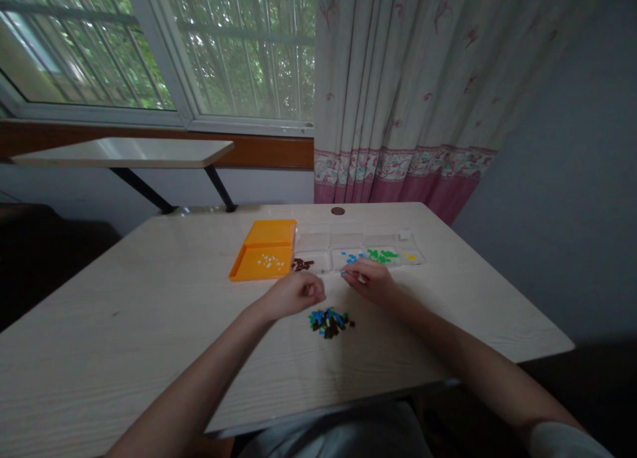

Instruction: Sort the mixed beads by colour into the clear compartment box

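A small pile of mixed blue, green and brown beads (329, 322) lies on the pale wooden table (149, 325). My left hand (293, 293) hovers just above and left of the pile, fingers curled in a loose fist; what it holds, if anything, is hidden. My right hand (371, 280) rests at the near edge of a clear compartment tray (358, 251), fingertips pinched together by the blue-bead compartment. The tray holds brown, blue, green and yellow beads in separate sections.
An orange lidded box (266, 251) with a few pale beads stands open left of the tray. A narrow shelf on brackets (124, 152) sits below the window. A curtain (398, 93) hangs behind the table. A round cable hole (338, 211) marks the far edge.
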A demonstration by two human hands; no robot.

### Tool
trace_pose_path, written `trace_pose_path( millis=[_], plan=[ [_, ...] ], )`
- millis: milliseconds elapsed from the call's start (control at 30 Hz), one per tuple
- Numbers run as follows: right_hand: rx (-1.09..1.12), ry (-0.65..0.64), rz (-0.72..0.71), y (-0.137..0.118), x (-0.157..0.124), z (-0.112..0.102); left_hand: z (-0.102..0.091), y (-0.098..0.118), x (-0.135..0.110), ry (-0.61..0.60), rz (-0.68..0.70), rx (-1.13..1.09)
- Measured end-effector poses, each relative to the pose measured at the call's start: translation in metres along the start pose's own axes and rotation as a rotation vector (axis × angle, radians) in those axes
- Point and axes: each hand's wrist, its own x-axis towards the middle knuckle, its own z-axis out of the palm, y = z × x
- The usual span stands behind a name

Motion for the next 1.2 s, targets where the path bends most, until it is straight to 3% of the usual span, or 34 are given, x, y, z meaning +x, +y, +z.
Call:
trace_pose_path(
  millis=[100, 267, 600, 833, 967, 1200],
  plan=[
    [-0.017, 0.097, -0.013, 0.005, 0.003, -0.008, -0.003, -0.004, -0.003, -0.071, -0.008, -0.010],
    [-0.040, 0.130, -0.002, 0.007, 0.003, -0.013, -0.003, -0.001, -0.005, -0.100, -0.030, -0.017],
    [-0.068, 0.165, 0.001, 0.006, 0.003, -0.014, -0.001, -0.001, -0.003, -0.014, 0.004, 0.049],
    [-0.097, 0.156, 0.034, 0.008, 0.003, -0.014, -0.005, -0.003, -0.004, -0.055, 0.064, 0.086],
    [-0.111, 0.150, 0.112, 0.018, 0.002, -0.012, -0.009, 0.002, -0.004, -0.068, 0.121, 0.134],
    [-0.265, 0.031, 0.388, 0.039, 0.003, -0.010, -0.008, 0.000, -0.005, -0.081, 0.164, 0.249]
  ],
)
